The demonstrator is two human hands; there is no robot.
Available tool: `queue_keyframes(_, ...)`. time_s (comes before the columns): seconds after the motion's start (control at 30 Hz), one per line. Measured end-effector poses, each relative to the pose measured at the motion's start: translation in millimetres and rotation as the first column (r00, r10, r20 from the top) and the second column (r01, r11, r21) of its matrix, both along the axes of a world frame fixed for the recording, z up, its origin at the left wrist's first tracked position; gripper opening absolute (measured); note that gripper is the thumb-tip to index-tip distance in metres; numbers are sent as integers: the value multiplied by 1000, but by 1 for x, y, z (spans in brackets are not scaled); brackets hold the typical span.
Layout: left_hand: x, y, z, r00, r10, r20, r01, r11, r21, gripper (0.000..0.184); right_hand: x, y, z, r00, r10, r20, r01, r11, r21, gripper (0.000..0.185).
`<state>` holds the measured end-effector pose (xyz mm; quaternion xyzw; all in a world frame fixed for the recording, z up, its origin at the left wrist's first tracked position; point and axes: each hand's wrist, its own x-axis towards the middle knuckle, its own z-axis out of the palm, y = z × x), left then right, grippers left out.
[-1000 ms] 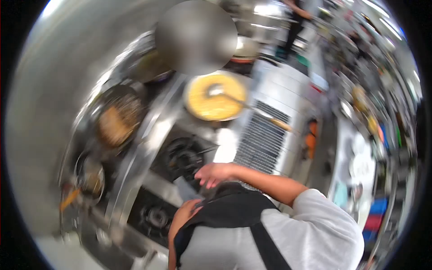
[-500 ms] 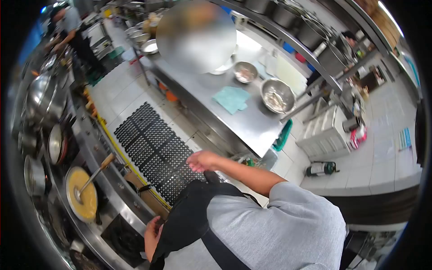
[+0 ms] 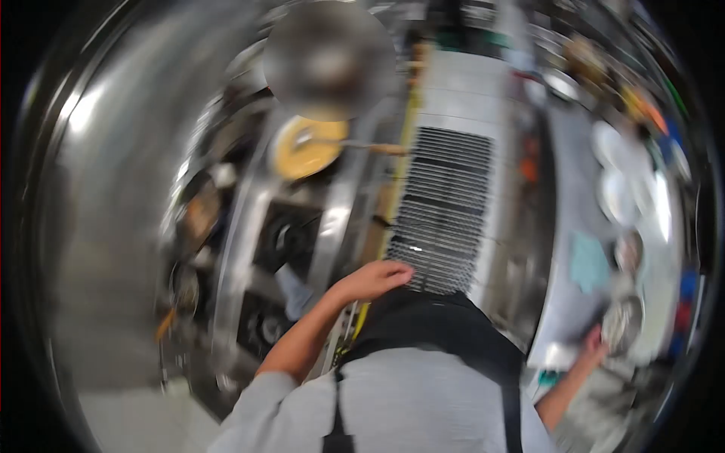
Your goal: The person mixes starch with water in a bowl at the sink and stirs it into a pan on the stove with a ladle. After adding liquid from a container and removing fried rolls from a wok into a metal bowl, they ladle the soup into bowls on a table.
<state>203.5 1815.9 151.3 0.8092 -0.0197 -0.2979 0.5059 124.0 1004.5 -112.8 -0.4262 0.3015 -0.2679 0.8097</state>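
My left hand (image 3: 375, 279) hovers in front of my black apron (image 3: 434, 321), beside the stove. Its fingers stretch loosely to the right, and nothing shows in them. Far to the right, my right hand (image 3: 595, 346) is at the near rim of a metal bowl (image 3: 624, 323) on the steel table. Blur smears its fingers, so whether they grip the rim is unclear. Pale pieces of food lie in this bowl. A smaller metal bowl (image 3: 628, 251) stands just beyond it, and a light green cloth (image 3: 588, 262) lies to their left.
On the stove (image 3: 332, 226) at left, a pan of yellow liquid (image 3: 306, 149) holds a wooden-handled utensil (image 3: 385, 149). Nearer burners (image 3: 266, 329) and other pans (image 3: 201, 211) flank it. A black perforated mat (image 3: 442, 204) covers the floor between stove and steel table (image 3: 563, 302).
My view has swung left toward the stove, blurring the picture. My right hand has gone from before my body to the bowl. My left hand has come away from the stove edge.
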Motion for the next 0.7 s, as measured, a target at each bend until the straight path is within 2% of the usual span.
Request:
queue_keyframes(0.03, 1, 16, -9, 989, 97, -110, -109, 989, -104, 44, 10, 3, 16, 985, 21, -169, -61, 970, -233, 50)
queue_keyframes(0.07, -2, 40, -27, 945, 255, -203, -295, 933, -204, 45, 1, 46, 36, 977, 45, -207, -202, 494, -846, 47)
queue_keyframes(0.13, -14, 83, -26, 754, 590, -287, -656, 691, -304, 50, 18, -4, 18, 965, -95, -244, -83, 774, -628, 45)
queue_keyframes(0.17, -24, 110, -32, 617, 729, -296, -782, 524, -338, 55, 28, -13, 30, 982, -103, -155, 41, 933, -358, 43)
queue_keyframes(0.2, -35, 141, -39, 460, 830, -314, -865, 340, -369, 59, 40, -6, 44, 979, -99, -180, 42, 953, -299, 42)
queue_keyframes(0.27, -60, 197, -41, 111, 919, -379, -877, -88, -472, 63, 48, 7, 78, 967, -91, -237, 47, 981, -187, 39)
queue_keyframes(0.33, -78, 259, -42, -121, 916, -382, -805, -316, -503, 63, 55, 31, 115, 954, -75, -289, 54, 995, -80, 36)
queue_keyframes(0.37, -81, 285, -34, -164, 887, -433, -743, -400, -537, 63, 67, 50, 134, 948, -61, -313, 55, 998, -28, 35)
queue_keyframes(0.4, -78, 312, -24, -202, 852, -483, -670, -480, -566, 63, 83, 67, 144, 954, -3, -300, -11, 999, -45, 32)
queue_keyframes(0.47, -69, 359, 3, -134, 762, -634, -533, -595, -602, 62, 119, 109, 161, 954, 120, -274, -145, 987, -75, 26)
queue_keyframes(0.5, -60, 376, 22, -134, 704, -698, -496, -657, -567, 57, 138, 154, 181, 927, 243, -286, -285, 952, -115, 24)
queue_keyframes(0.6, -78, 495, -38, 106, 605, -789, -439, -684, -583, 48, 185, 296, 228, 847, 450, -284, -487, 871, -70, 24)
queue_keyframes(0.63, -71, 484, -4, -118, 599, -792, -482, -732, -482, 33, 201, 345, 238, 796, 534, -285, -570, 820, -56, 19)
queue_keyframes(0.67, -81, 486, 6, -154, 637, -756, -538, -695, -476, 29, 215, 397, 246, 737, 612, -288, -648, 760, -43, 16)
queue_keyframes(0.7, -95, 489, 10, -189, 674, -714, -593, -658, -464, 25, 224, 452, 258, 673, 661, -332, -720, 687, -92, 20)
